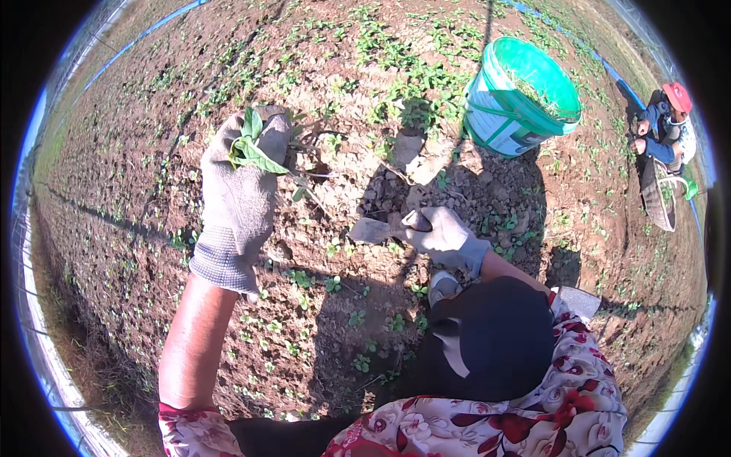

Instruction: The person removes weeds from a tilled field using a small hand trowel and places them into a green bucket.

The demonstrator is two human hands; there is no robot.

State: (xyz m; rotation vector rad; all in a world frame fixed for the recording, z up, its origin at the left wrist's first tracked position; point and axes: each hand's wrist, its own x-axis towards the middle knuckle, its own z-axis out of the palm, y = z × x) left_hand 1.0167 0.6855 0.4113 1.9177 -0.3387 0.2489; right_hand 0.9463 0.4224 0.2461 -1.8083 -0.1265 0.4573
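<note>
My left hand (242,179), in a grey knit glove, is closed around a small bunch of green leafy plants (255,148). Thin stems and roots stick out past its fingers to the right, above the soil. Lower and to the right, my right hand (442,238), gloved too, grips a small trowel (371,231). The trowel's flat blade points left, low over or against the soil; whether it touches I cannot tell. Part of its handle is hidden by the fingers.
A green and white bucket (499,114) with cut or pulled plants inside stands at the upper right. Small seedlings dot the brown soil (137,251). A rounded black form (495,343) and a shoe (444,288) lie below my right hand. Far right, another person (670,129) sits near a basket (659,194).
</note>
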